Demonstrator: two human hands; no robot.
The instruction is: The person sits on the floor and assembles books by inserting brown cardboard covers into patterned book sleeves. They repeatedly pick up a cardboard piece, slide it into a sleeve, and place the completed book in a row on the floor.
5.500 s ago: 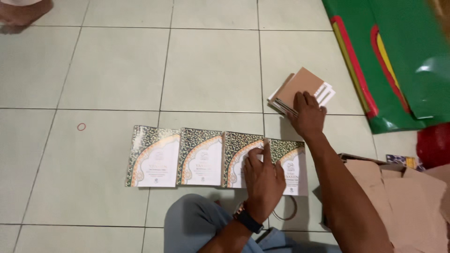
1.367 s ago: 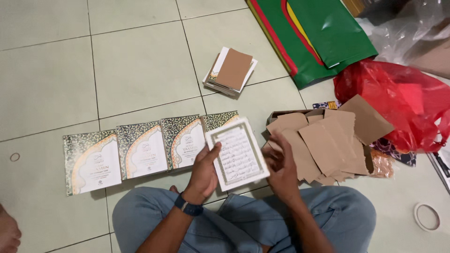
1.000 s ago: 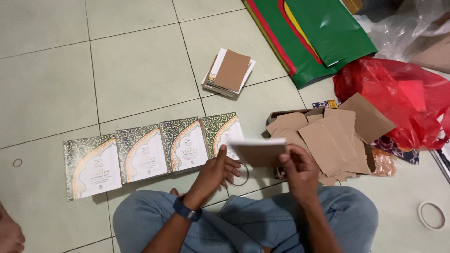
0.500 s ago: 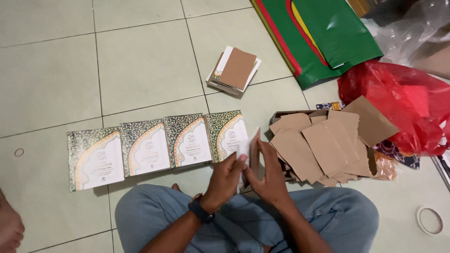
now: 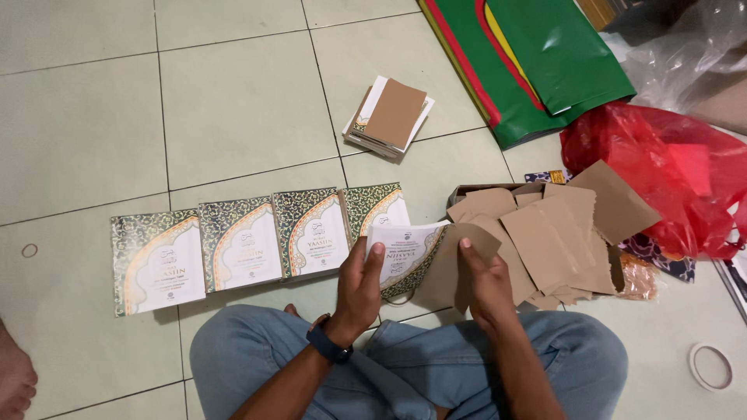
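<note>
I sit cross-legged on a tiled floor. My left hand (image 5: 360, 284) grips a small booklet (image 5: 405, 250) with a white face and green-gold patterned cover, held tilted above my knees. My right hand (image 5: 484, 281) holds a brown paper sheet (image 5: 450, 268) that wraps the booklet's right side. A row of similar patterned booklets (image 5: 237, 243) lies side by side on the floor just left of my hands.
A small stack of booklets with a brown sheet on top (image 5: 389, 117) lies further out. Several brown paper sheets (image 5: 556, 225) are piled at right beside a red plastic bag (image 5: 661, 175). Green bags (image 5: 537, 58) lie at the far right. A tape ring (image 5: 710, 365) sits at lower right.
The booklet was lifted from the floor, turned edge-on between both hands, and now shows its face again with a brown sheet against its right side.
</note>
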